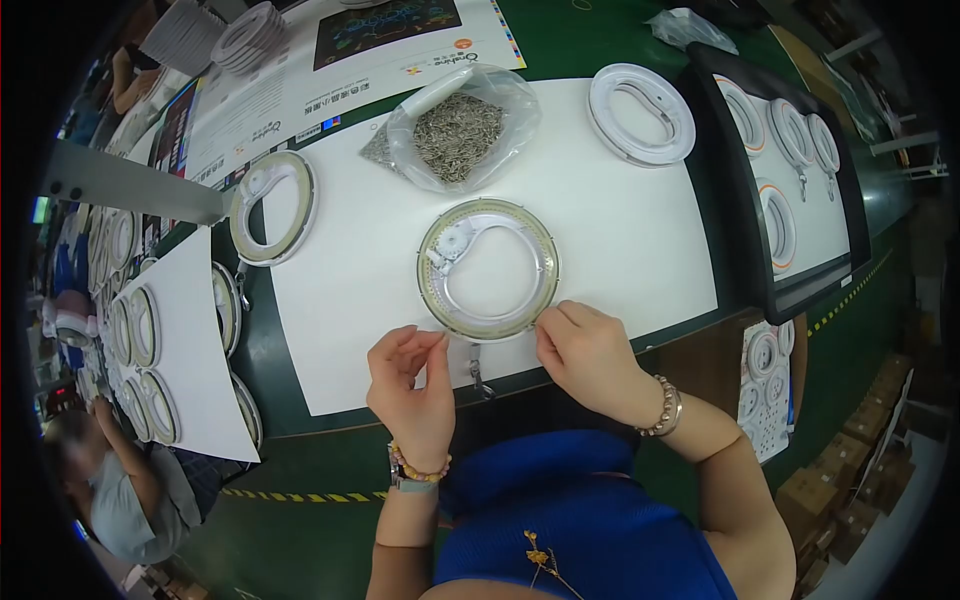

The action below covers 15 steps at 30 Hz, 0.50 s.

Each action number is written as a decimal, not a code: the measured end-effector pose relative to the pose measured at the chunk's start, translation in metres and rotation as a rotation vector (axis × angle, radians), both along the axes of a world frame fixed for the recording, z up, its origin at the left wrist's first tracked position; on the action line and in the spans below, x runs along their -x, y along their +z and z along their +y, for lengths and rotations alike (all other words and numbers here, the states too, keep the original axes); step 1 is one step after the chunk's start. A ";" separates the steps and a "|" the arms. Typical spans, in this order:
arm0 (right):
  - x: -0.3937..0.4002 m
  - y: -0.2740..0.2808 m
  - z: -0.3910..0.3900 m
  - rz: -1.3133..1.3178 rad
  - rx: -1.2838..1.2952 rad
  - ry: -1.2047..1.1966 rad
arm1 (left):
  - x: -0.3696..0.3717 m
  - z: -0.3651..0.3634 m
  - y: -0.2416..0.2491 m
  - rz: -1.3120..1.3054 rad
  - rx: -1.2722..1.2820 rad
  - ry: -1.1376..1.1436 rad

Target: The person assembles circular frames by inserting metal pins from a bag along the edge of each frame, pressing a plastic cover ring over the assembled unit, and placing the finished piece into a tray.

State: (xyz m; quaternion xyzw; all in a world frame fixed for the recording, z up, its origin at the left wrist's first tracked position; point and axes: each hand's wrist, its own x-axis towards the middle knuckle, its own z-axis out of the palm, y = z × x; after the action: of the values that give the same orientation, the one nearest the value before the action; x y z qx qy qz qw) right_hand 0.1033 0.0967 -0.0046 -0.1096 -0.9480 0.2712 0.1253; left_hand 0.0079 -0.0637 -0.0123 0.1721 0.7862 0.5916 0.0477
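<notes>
A round ring-shaped part (430,285) with a clear yellowish rim and a white gear piece inside lies on the white sheet (350,300). My left hand (411,375) is at its lower left, thumb and fingers bent towards each other; what they hold, if anything, is too small to tell. At the lower right edge of the ring, my right hand (585,355) has its fingers pressed together, their tips hidden against the rim. Below the ring, between both hands, hangs a small metal clip (480,375). Behind it sits an open plastic bag (458,135) full of small metal pieces.
White rings (642,112) are stacked at the back right, beside a black tray (860,235) holding orange-edged rings. Another ring (306,205) lies at left under a metal bar (140,185). A co-worker (135,500) sits far left, near more rings.
</notes>
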 end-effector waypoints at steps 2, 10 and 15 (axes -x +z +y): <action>0.001 0.003 0.000 -0.041 -0.007 0.005 | 0.000 -0.002 -0.003 0.065 0.074 -0.015; 0.003 0.004 0.000 -0.072 -0.024 0.004 | -0.001 -0.001 -0.012 0.139 0.223 -0.024; 0.003 0.004 0.004 -0.107 -0.016 -0.003 | -0.002 0.002 -0.008 0.087 0.232 -0.017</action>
State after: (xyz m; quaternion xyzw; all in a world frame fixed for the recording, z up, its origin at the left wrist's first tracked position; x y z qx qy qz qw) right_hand 0.1008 0.1004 -0.0002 -0.1244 -0.9554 0.2569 0.0755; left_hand 0.0096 -0.0615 -0.0205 0.1976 0.8493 0.4881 0.0382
